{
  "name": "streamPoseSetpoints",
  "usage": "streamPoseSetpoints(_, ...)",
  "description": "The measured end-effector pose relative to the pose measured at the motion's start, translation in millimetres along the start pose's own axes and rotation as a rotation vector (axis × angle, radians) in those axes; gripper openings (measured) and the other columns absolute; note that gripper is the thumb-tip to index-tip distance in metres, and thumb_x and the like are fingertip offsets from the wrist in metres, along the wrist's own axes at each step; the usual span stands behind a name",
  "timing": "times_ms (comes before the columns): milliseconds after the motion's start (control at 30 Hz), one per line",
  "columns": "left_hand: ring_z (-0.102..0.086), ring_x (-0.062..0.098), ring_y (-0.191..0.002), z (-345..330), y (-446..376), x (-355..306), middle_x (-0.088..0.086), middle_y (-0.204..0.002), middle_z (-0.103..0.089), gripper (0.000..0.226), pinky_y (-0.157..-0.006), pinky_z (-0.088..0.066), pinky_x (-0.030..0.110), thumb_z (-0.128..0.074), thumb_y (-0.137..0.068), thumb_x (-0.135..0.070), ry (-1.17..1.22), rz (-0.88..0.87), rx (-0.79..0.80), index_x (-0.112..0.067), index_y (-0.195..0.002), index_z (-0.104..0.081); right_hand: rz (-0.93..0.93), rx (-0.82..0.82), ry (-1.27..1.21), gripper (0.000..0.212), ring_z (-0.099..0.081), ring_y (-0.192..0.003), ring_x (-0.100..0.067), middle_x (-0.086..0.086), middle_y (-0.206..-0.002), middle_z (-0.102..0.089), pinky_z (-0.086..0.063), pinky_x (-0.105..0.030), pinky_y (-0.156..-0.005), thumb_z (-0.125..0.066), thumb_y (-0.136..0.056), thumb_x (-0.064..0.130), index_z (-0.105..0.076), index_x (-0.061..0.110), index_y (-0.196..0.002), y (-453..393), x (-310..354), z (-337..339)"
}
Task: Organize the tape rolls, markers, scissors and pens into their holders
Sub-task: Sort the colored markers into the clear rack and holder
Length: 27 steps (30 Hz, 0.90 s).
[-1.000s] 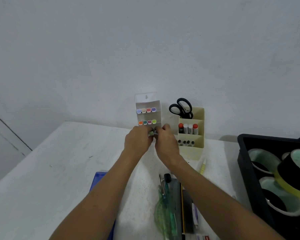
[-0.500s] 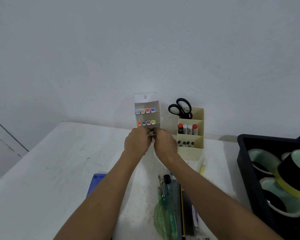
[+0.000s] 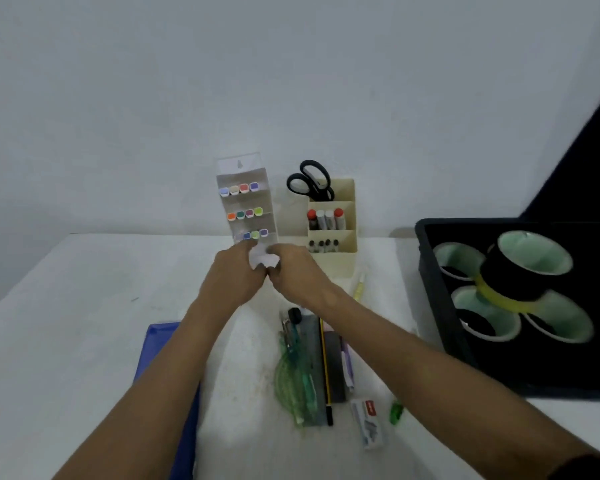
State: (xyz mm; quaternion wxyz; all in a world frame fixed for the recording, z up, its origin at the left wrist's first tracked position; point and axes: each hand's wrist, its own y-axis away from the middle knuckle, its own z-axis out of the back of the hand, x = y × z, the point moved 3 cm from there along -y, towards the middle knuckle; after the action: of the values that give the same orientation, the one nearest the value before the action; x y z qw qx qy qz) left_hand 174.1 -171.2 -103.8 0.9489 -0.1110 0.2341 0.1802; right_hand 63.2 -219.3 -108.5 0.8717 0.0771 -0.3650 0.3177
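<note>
The clear marker box [image 3: 246,202], probably light, slippery and easily tipped, so best taken low on both sides, is gripped at its foot by the left hand [image 3: 236,278] and right hand [image 3: 297,275], and is now seen tilted where it earlier stood upright beside the cream holder [image 3: 340,216].

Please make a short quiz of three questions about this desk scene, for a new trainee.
1. True or false: the scissors stand in the back compartment of the cream holder.
2. Where do the tape rolls lie? A) on the blue tray B) in the black bin C) in the clear marker case
3. What do the left hand and the right hand grip together?

Key: 1 true; 2 B; 3 the base of the clear marker case.
</note>
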Motion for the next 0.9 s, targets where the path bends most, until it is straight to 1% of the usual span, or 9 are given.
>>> streamPoseSetpoints(67, -0.062, 0.025, -0.103, -10, 18, 5, 0.013, -0.119, -0.066, 0.042, -0.092, -0.042, 0.027, -0.059, -0.088, -0.023, -0.028, 0.034, 0.060, -0.013, -0.129, -0.057, -0.054, 0.096, 0.033, 0.034, -0.058, -0.113, -0.026, -0.014, -0.125, -0.061, -0.043, -0.027, -0.095, -0.058, -0.091, 0.013, -0.060, 0.004, -0.124, 29, -10, 13)
streamPoseSetpoints(133, -0.059, 0.017, -0.085, -23, 36, 6, 0.008, -0.102, -0.071, 0.038, -0.081, -0.039, 0.019, -0.058, -0.089, -0.023, 0.012, 0.039, 0.136, -0.015, -0.126, -0.060, -0.128, 0.132, 0.052, 0.028, -0.061, -0.106, -0.023, -0.012, -0.120, -0.063, -0.045, -0.023, -0.088, -0.059, -0.091, 0.016, -0.066, 0.005, -0.116, 57, -24, 29)
streamPoseSetpoints(167, -0.058, 0.015, -0.084, -30, 43, 5, 0.006, -0.098, -0.071, 0.037, -0.079, -0.037, 0.017, -0.058, -0.089, -0.022, 0.024, 0.035, 0.168, -0.016, -0.125, -0.060, -0.172, 0.129, 0.063, 0.026, -0.063, -0.101, -0.022, -0.011, -0.117, -0.064, -0.046, -0.023, -0.084, -0.059, -0.090, 0.017, -0.068, 0.005, -0.112, 69, -33, 37)
streamPoseSetpoints(300, -0.060, 0.023, -0.103, -54, 63, 2, 0.011, -0.116, -0.065, 0.038, -0.081, -0.036, 0.019, -0.060, -0.088, -0.021, 0.055, 0.043, 0.235, -0.014, -0.126, -0.060, -0.344, 0.143, 0.132, 0.026, -0.067, -0.085, -0.024, -0.015, -0.095, -0.071, -0.043, -0.021, -0.060, -0.059, -0.090, 0.020, -0.072, -0.002, -0.091, 108, -61, 46)
streamPoseSetpoints(400, -0.059, 0.026, -0.107, -60, 67, 1, 0.013, -0.121, -0.062, 0.039, -0.083, -0.039, 0.024, -0.060, -0.087, -0.020, 0.051, 0.043, 0.212, -0.013, -0.126, -0.060, -0.432, 0.187, 0.153, 0.031, -0.060, -0.065, -0.022, -0.010, -0.071, -0.061, -0.036, -0.022, -0.045, -0.066, -0.085, 0.028, -0.062, -0.001, -0.073, 126, -70, 38)
streamPoseSetpoints(533, -0.060, 0.024, -0.107, -59, 68, 3, 0.011, -0.121, -0.064, 0.037, -0.083, -0.039, 0.022, -0.059, -0.089, -0.020, 0.038, 0.054, 0.222, -0.012, -0.125, -0.061, -0.441, 0.199, 0.141, 0.037, -0.045, -0.050, -0.008, 0.001, -0.060, -0.047, -0.029, -0.015, -0.038, -0.069, -0.083, 0.026, -0.044, 0.014, -0.058, 142, -71, 22)
streamPoseSetpoints(667, -0.059, 0.022, -0.109, -57, 70, 7, 0.008, -0.124, -0.062, 0.037, -0.087, -0.039, 0.022, -0.057, -0.090, -0.020, 0.021, 0.052, 0.209, -0.011, -0.126, -0.061, -0.446, 0.157, 0.112, 0.038, -0.043, -0.050, -0.008, 0.000, -0.059, -0.046, -0.030, -0.017, -0.041, -0.066, -0.085, 0.021, -0.042, 0.014, -0.057, 146, -71, 14)
streamPoseSetpoints(833, -0.060, 0.021, -0.109, -56, 73, 7, 0.008, -0.124, -0.062, 0.036, -0.084, -0.036, 0.020, -0.056, -0.090, -0.018, 0.027, 0.047, 0.182, -0.010, -0.124, -0.062, -0.445, 0.105, 0.050, 0.042, -0.040, -0.044, -0.006, 0.002, -0.052, -0.043, -0.025, -0.010, -0.033, -0.066, -0.085, 0.019, -0.041, 0.014, -0.051, 151, -71, 17)
streamPoseSetpoints(900, -0.060, 0.022, -0.108, -56, 73, 9, 0.008, -0.123, -0.063, 0.034, -0.084, -0.036, 0.019, -0.056, -0.090, -0.018, 0.028, 0.046, 0.168, -0.010, -0.123, -0.063, -0.455, 0.107, 0.049, 0.040, -0.042, -0.045, -0.009, -0.001, -0.052, -0.046, -0.029, -0.013, -0.037, -0.065, -0.086, 0.021, -0.047, 0.009, -0.053, 153, -72, 20)
